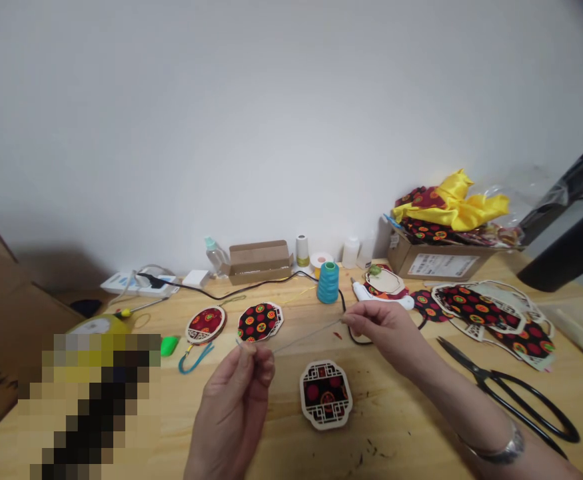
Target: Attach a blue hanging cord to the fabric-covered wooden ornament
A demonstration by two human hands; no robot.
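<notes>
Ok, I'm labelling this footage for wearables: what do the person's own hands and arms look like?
The left hand and right hand are both ungloved, with no sleeve showing. A silver-coloured bangle circles the right forearm. I can make out no rings.

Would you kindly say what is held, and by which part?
The left hand and right hand pinch a thread at either end of its straight span.

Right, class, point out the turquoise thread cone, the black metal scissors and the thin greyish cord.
Turquoise thread cone [328,287]: head view, wound middle.
Black metal scissors [482,376]: head view, around the pivot.
Thin greyish cord [307,337]: head view, its stretched midsection.
</notes>
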